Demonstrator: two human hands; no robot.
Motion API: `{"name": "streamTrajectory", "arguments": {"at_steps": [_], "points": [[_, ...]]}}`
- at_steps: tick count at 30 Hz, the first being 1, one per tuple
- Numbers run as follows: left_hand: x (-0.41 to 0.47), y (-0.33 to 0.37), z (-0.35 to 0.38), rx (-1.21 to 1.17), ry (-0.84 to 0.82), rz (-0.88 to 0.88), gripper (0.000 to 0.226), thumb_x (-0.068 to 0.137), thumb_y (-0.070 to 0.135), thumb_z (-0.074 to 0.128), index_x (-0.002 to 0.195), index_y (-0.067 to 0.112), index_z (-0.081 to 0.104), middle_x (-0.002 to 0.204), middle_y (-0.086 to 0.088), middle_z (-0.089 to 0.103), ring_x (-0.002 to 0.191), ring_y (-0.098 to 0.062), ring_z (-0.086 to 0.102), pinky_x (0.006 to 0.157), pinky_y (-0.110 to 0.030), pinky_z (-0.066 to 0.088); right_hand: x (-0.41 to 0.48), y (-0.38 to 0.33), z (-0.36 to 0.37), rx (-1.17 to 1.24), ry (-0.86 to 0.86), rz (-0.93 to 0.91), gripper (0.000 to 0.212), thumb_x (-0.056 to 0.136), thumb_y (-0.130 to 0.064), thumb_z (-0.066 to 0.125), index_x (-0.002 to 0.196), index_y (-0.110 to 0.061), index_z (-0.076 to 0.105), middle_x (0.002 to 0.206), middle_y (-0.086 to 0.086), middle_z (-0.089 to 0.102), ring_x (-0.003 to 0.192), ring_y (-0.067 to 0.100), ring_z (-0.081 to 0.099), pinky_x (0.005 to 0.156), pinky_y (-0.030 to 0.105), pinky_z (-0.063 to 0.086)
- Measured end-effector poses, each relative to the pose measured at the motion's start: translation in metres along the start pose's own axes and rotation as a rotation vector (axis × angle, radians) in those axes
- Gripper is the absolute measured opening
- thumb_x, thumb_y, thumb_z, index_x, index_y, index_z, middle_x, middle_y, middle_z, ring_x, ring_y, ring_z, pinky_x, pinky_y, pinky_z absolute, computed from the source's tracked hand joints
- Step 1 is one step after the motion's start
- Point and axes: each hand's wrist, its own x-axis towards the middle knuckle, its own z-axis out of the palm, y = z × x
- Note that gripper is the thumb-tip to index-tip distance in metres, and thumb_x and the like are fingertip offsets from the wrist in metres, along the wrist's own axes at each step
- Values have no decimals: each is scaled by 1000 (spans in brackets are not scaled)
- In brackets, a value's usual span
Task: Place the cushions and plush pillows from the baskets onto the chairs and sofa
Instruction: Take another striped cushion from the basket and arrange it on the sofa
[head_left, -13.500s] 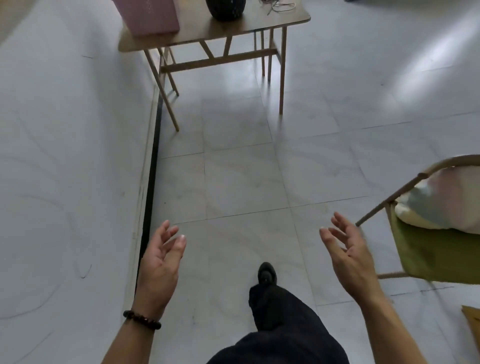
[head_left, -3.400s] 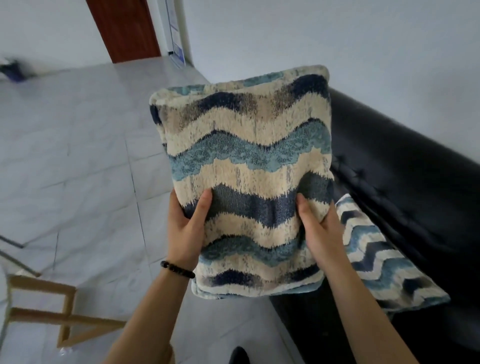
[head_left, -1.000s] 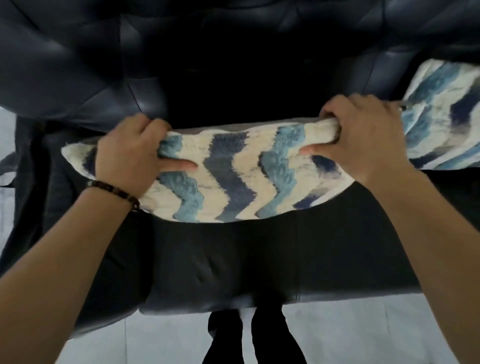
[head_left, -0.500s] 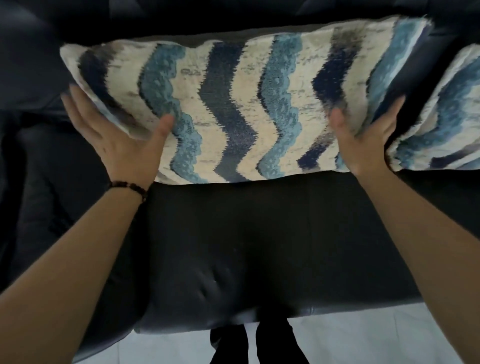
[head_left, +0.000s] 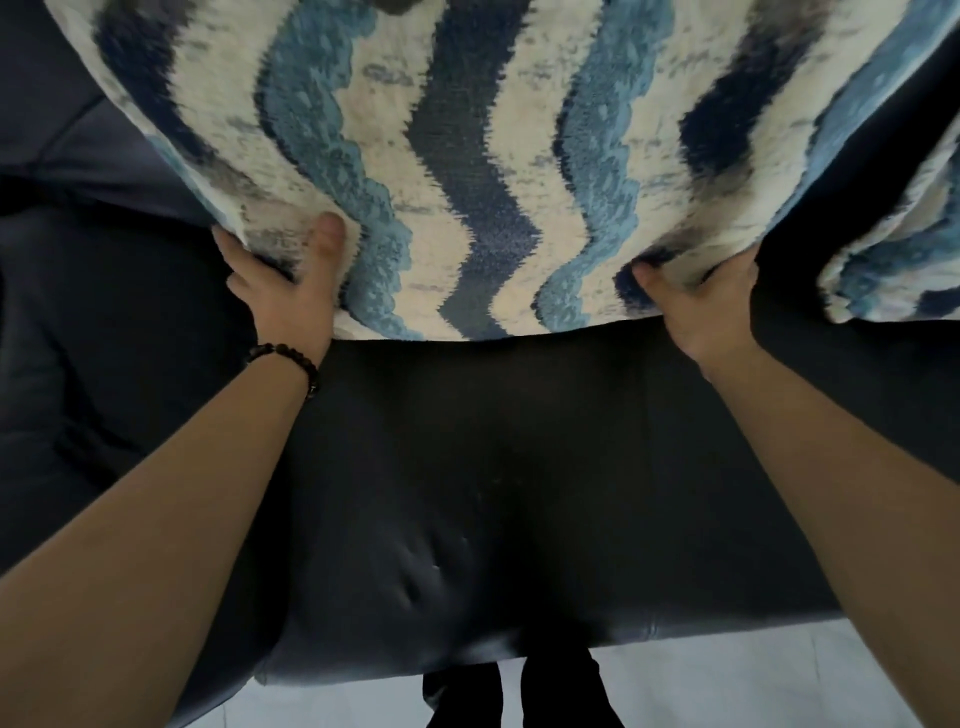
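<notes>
The wave-striped cushion (head_left: 467, 156) stands just above both hands, with its lower edge down on the dark seat of the sofa (head_left: 493, 467) and its face turned to the person. Its top goes out of the picture, so I cannot tell if it leans on the backrest.

The left hand (head_left: 283, 296), the one with the bead bracelet (head_left: 288, 358), takes the lower corner on its side. The thumb lies flat on the front cloth and the fingers go behind the edge, so the corner is pinched between them. The right hand (head_left: 706, 306) does the same at the other lower corner, with the thumb in front and the fingers curled behind, mostly hidden. Just outside the right hand a second cushion (head_left: 898, 249) of the same pattern sits near the first one; whether they touch I cannot tell.

The cloth dents and wrinkles under each thumb, so I judge the cushion soft and light, with a thick woven cover that gives good friction and is not fragile. Because it is soft, it will probably fold if held by one corner only, so two corners or the two side edges are the better places to hold. A strong grip is not needed. The seat below the wrists looks smooth, so the lower edge could slide forward if the cushion stands too steep.
</notes>
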Motion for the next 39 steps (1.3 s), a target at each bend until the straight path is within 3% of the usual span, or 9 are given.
{"name": "streamTrajectory", "arguments": {"at_steps": [4, 8, 10, 16, 21, 24, 30, 35, 39], "points": [[-29, 19, -11, 401, 295, 564, 81, 104, 48, 47, 159, -2, 17, 160, -35, 17, 150, -46, 24, 122, -50, 22, -33, -61, -5, -186, 299, -393, 84, 94, -16, 59, 160, 2, 9, 162, 39, 4, 153, 51, 10, 125, 56, 15], [-22, 59, 0, 917, 356, 980, 63, 104, 49, 40, 157, 17, 27, 153, -42, 31, 144, -58, 30, 112, -76, 14, -32, -127, 24, -633, 355, -936, 65, 103, -49, 51, 153, -11, 38, 150, 43, 36, 141, 62, 31, 117, 72, 17], [-9, 85, 8, 1042, 325, 994, 62, 106, 55, 26, 161, 26, 26, 158, -36, 28, 147, -56, 27, 108, -81, 13, -30, -158, 42, -765, 319, -1035, 65, 103, -61, 40, 153, -19, 45, 152, 33, 42, 142, 59, 34, 115, 73, 21], [25, 99, 14, 1045, 156, 880, 74, 98, 74, 8, 162, 37, -1, 170, -19, 4, 153, -52, 5, 110, -84, 5, 26, -170, 24, -971, 10, -999, 80, 96, -79, 11, 163, -34, 10, 170, 18, 12, 155, 46, 12, 120, 68, 3], [31, 94, 11, 1092, 99, 893, 78, 97, 78, 9, 162, 37, -3, 170, -21, 3, 153, -53, 4, 110, -83, 6, 73, -101, -90, -1084, 135, -693, 70, 102, -71, 11, 161, -37, -2, 166, 27, 13, 153, 51, 11, 116, 77, 8], [21, 99, 14, 1088, 108, 850, 77, 97, 76, 8, 162, 36, -2, 169, -23, 4, 154, -51, 5, 111, -82, 6, 60, -97, -70, -1022, 221, -626, 75, 103, -67, 13, 164, -23, 4, 164, 35, 9, 152, 55, 9, 117, 74, 9], [-23, 32, 18, 1094, 135, 1112, 113, 79, 92, 44, 155, 9, 37, 149, -45, 35, 143, -58, 30, 106, -82, 19, -11, -61, 40, -899, 71, -1228, 105, 89, -84, 41, 160, -23, -8, 162, 35, 16, 145, 57, 28, 116, 74, 16], [31, -19, 1, 1238, -50, 1266, 109, 85, 85, 48, 163, 30, -4, 164, -30, 20, 153, -21, -30, 102, -88, 17, 51, -24, 5, -1127, 3, -1341, 102, 92, -72, 54, 161, -29, -9, 163, 31, 20, 150, 53, 18, 118, 67, 10], [27, -9, -4, 1267, -132, 1167, 110, 88, 79, 54, 157, 37, -22, 164, -33, 14, 156, -40, 0, 105, -87, 17, 57, -3, -64, -1181, -91, -1028, 93, 98, -73, 38, 159, -34, -20, 161, 35, 5, 149, 59, 10, 117, 75, 10]]}}
